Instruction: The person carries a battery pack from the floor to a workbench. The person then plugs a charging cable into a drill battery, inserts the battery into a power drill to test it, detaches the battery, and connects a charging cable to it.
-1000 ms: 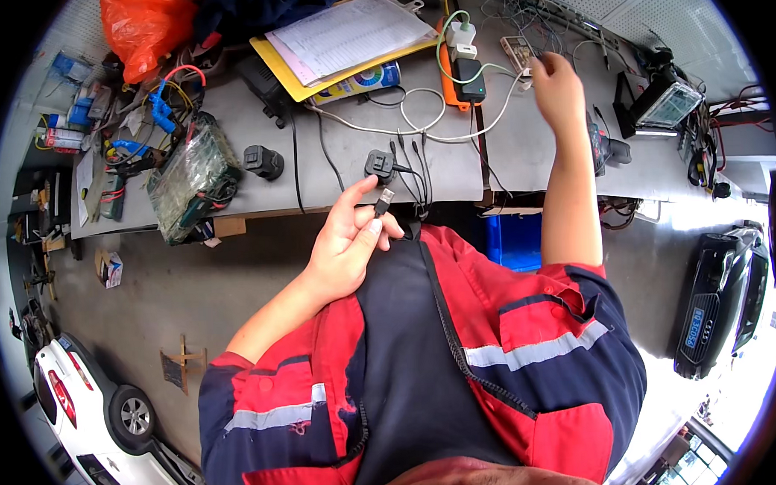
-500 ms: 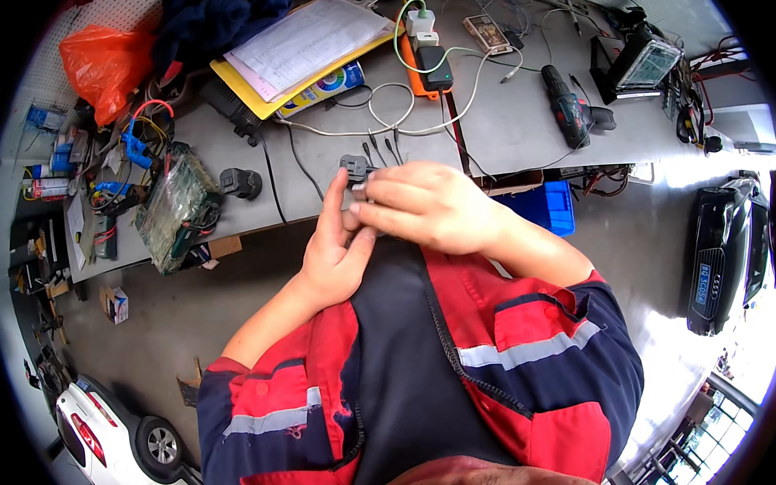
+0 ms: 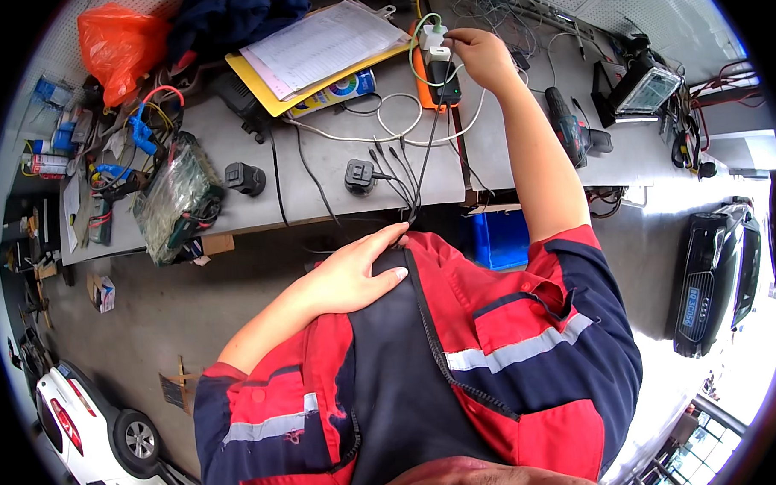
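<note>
My right hand (image 3: 482, 58) reaches far over the bench, its fingertips closed at the side of a white charger plug (image 3: 439, 53) on an orange power strip (image 3: 425, 91). What the fingertips grip, if anything, is hidden. Thin black cables (image 3: 413, 209) run from the strip down to the bench's near edge. Beside them my left hand (image 3: 355, 268) lies in front of my chest, fingers stretched out and thumb apart, its fingertips close to the cables. Several loose cable ends (image 3: 392, 147) lie beyond a black tool battery (image 3: 360, 177) standing on the bench.
Left are a second black battery (image 3: 245, 179) and a plastic-wrapped green tool (image 3: 180, 200). A yellow clipboard with papers (image 3: 313, 61) rests over a spray can (image 3: 336, 90). A cordless drill (image 3: 566, 125) and a work lamp (image 3: 652, 88) stand right. A blue bin (image 3: 501, 240) sits below.
My right hand has left my left hand and moved up and away to the power strip. Black cables now stretch to the strip. My left hand has moved nearer my body, its fingers now pointing right.
</note>
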